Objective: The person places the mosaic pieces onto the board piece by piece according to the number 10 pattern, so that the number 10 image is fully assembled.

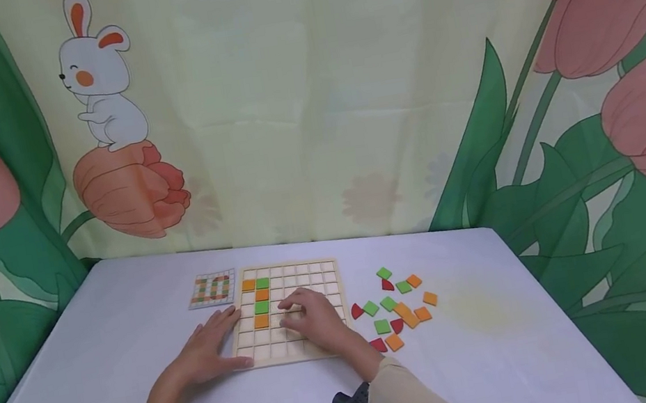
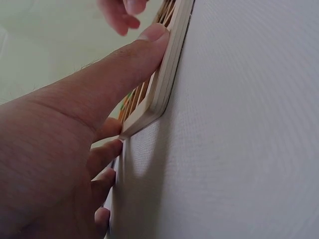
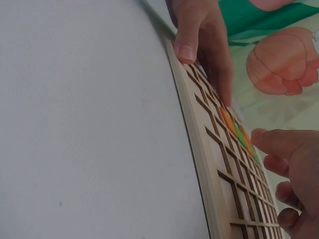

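Note:
A wooden grid board (image 1: 303, 275) lies on the table with several orange and green square tiles set in its left part, among them a green tile (image 1: 261, 307) and an orange tile (image 1: 262, 321). My left hand (image 1: 203, 351) rests at the board's left side, fingers stretched along the edge. In the left wrist view its thumb (image 2: 149, 42) presses on the frame near the corner. Over the middle of the grid hovers my right hand (image 1: 316, 319), its fingers loosely bent. The right wrist view shows a gap between its thumb (image 3: 269, 142) and fingers, with no tile there.
Right of the board lie scattered loose pieces: green squares (image 1: 383, 326), orange squares (image 1: 430, 299) and red rounded wedges (image 1: 377, 345). A small patterned card (image 1: 212, 288) sits beyond my left hand. Behind the white table (image 1: 490, 372) hangs a printed curtain (image 1: 308, 105).

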`<action>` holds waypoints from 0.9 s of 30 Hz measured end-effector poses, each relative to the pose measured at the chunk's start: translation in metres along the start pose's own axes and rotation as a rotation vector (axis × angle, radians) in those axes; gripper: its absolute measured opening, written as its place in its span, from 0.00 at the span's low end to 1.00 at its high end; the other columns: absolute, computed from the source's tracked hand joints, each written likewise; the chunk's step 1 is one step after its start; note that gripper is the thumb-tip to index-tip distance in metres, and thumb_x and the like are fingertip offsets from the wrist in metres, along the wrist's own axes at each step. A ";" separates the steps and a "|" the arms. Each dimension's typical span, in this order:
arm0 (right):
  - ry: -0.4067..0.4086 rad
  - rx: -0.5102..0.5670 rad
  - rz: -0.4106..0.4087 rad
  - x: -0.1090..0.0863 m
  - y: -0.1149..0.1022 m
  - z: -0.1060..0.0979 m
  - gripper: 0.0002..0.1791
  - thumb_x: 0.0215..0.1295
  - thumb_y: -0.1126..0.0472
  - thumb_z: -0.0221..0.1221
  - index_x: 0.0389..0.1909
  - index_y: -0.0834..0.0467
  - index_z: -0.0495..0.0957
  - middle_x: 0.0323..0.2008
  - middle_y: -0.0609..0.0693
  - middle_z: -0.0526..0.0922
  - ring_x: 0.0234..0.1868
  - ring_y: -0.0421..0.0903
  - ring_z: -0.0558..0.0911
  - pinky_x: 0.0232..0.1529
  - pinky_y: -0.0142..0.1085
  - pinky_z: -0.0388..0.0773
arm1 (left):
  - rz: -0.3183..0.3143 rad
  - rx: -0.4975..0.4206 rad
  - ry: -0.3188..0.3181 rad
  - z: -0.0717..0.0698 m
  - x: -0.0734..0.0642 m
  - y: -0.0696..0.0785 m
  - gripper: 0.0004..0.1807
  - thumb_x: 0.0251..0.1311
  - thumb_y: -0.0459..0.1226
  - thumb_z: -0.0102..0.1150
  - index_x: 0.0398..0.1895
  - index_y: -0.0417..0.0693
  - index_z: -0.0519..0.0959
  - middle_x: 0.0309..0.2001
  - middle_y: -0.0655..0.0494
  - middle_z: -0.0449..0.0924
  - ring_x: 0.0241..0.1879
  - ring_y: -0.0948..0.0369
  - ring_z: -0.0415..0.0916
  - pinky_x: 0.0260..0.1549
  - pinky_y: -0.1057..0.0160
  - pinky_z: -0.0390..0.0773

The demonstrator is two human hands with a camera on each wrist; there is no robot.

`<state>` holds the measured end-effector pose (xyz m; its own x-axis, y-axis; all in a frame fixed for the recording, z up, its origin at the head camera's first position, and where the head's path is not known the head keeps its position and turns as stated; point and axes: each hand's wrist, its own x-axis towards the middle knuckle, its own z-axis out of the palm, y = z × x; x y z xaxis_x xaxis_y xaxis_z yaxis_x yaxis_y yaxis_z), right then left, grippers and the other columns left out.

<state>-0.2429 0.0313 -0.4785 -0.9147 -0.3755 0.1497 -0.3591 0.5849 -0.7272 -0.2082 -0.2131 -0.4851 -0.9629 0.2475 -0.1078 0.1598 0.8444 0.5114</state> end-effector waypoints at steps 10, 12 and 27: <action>0.027 0.050 0.036 -0.019 0.017 -0.026 0.15 0.60 0.57 0.66 0.48 0.54 0.83 0.43 0.47 0.83 0.30 0.39 0.71 0.29 0.27 0.72 | 0.011 -0.030 0.003 0.001 -0.003 -0.001 0.58 0.42 0.63 0.69 0.74 0.46 0.57 0.75 0.41 0.51 0.75 0.39 0.42 0.71 0.33 0.40; 0.038 0.047 0.043 -0.021 0.019 -0.030 0.15 0.60 0.57 0.66 0.48 0.54 0.83 0.43 0.47 0.83 0.29 0.39 0.71 0.28 0.27 0.71 | 0.015 -0.022 0.006 0.001 -0.003 0.001 0.58 0.42 0.63 0.69 0.74 0.46 0.58 0.75 0.41 0.52 0.75 0.39 0.42 0.71 0.33 0.41; 0.045 0.035 0.018 -0.030 0.029 -0.044 0.11 0.59 0.58 0.67 0.43 0.51 0.85 0.41 0.46 0.82 0.24 0.39 0.68 0.21 0.26 0.65 | 0.013 -0.026 -0.002 -0.004 -0.006 0.006 0.57 0.43 0.61 0.70 0.74 0.46 0.57 0.75 0.42 0.52 0.75 0.39 0.42 0.72 0.34 0.41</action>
<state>-0.2343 0.0913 -0.4743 -0.9285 -0.3322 0.1658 -0.3367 0.5655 -0.7529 -0.2021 -0.2121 -0.4779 -0.9602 0.2594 -0.1031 0.1664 0.8285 0.5347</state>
